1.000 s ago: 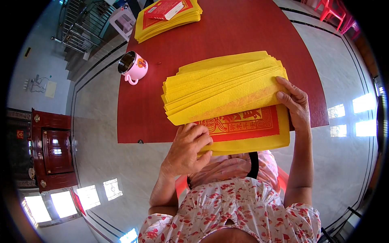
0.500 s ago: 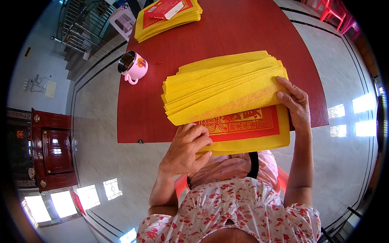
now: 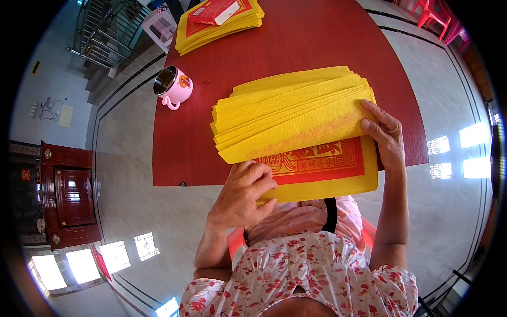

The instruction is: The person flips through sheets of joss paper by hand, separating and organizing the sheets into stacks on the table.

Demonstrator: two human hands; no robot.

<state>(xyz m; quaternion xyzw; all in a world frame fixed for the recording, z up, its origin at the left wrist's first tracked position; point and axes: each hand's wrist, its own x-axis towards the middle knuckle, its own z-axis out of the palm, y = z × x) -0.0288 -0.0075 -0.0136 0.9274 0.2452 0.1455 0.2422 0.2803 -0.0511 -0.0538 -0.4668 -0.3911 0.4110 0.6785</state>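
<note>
A fanned stack of yellow paper sheets (image 3: 296, 113) lies at the table's near edge, folded over with its plain sides up. Below the fold shows a yellow sheet with a red printed panel (image 3: 327, 164) bearing gold characters and a border. My left hand (image 3: 243, 195) is closed at the lower left corner of the papers, fingers curled and thumb by the bottom edge; its fingertips are partly hidden. At the right end, my right hand (image 3: 385, 132) pinches the edge of the folded sheets between thumb and fingers.
The red table (image 3: 317, 42) carries a pink mug (image 3: 177, 87) at its left edge. Farther back, another pile of yellow papers (image 3: 219, 31) has a red and white box (image 3: 215, 11) on top. A white plastic stool (image 3: 158, 29) stands beyond the table's left side.
</note>
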